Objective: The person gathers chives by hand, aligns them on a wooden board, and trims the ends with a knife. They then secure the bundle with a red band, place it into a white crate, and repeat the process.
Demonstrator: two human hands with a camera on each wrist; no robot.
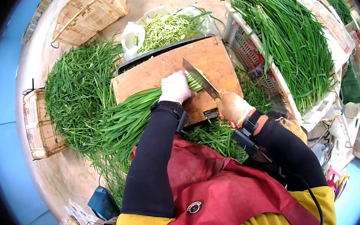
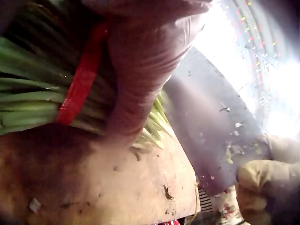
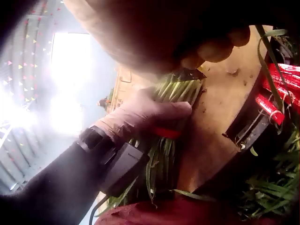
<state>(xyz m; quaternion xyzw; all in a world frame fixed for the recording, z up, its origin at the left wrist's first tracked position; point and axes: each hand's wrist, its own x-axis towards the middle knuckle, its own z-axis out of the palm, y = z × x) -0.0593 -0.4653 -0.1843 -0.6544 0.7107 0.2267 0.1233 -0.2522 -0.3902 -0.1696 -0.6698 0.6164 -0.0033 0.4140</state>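
A bunch of green chives (image 1: 138, 103) lies on the wooden chopping board (image 1: 136, 77), its leaves trailing off the left side. My gloved left hand (image 1: 175, 88) grips the bunch close to its pale cut ends (image 2: 157, 129). Around the stems runs a red band (image 2: 84, 75), just behind that hand in the left wrist view. My gloved right hand (image 1: 233, 106) holds a broad knife (image 1: 200, 78) by its handle, which the fingers mostly hide. The blade stands right at the stem ends, pointing away from me.
Beyond the board, a plastic bag (image 1: 130, 36) holds pale cut stem pieces (image 1: 166, 31). Loose chives (image 1: 78, 78) are heaped on the left. A white crate (image 1: 265, 53) full of long chives (image 1: 290, 47) stands on the right. Red strips (image 3: 274, 110) lie at the board's near edge.
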